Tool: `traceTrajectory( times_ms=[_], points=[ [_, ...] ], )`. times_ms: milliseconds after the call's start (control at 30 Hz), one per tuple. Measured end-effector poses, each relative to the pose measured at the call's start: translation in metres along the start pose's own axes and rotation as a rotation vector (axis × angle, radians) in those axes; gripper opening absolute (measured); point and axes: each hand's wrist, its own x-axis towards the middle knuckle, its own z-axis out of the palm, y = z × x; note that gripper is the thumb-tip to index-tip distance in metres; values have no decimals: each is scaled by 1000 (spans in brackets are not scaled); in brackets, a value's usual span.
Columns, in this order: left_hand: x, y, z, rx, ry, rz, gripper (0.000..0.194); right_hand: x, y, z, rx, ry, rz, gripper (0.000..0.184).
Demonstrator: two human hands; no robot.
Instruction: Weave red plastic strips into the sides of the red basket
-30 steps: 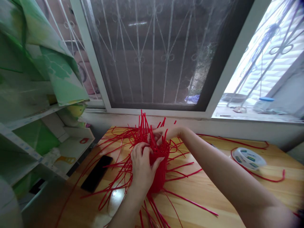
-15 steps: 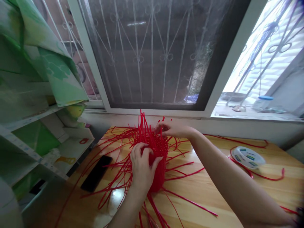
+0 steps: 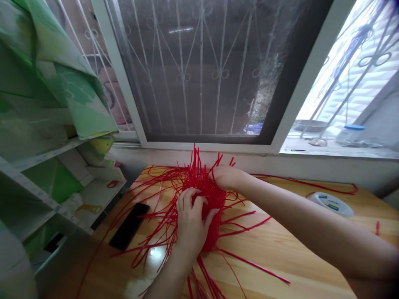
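A red woven basket (image 3: 213,236), with many long loose strands spreading from it, stands on the wooden table in front of me. My left hand (image 3: 192,214) grips its near left side, fingers bent over it and thumb along the front. At the far right of the rim is my right hand (image 3: 225,177), bent at the wrist and reaching down into the weave. Its fingers are hidden behind the hand and strands, so what they hold does not show. Several strands (image 3: 195,160) stick up from the rim at the back.
A black phone (image 3: 129,226) lies left of the basket. To the right is a white plastic tub (image 3: 332,203), partly behind my right forearm. Loose red strands (image 3: 307,182) run along the table's back edge. Shelves (image 3: 93,187) stand left; a window (image 3: 199,83) rises behind.
My right hand has turned and dipped lower at the rim, its fingers going out of sight. The right forearm has swung outward, covering part of the tub. My left hand keeps its grip.
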Motion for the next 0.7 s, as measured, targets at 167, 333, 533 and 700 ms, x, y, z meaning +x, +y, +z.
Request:
traceTrajectory(
  times_ms=[167,333,533,700],
  points=[
    [1,-1,-4,-56,-30,-26,12,-1,0,-7,6,8,65,22],
    [2,-5,-6,-118,-59,-24,5,1,7,-14,180,33,-28,23],
    [0,-6,-6,-101,-33,-23,11,11,13,0,439,-9,-171,26],
    [1,-7,-7,-92,-23,-39,13,18,19,9,569,14,-137,22]
  ],
)
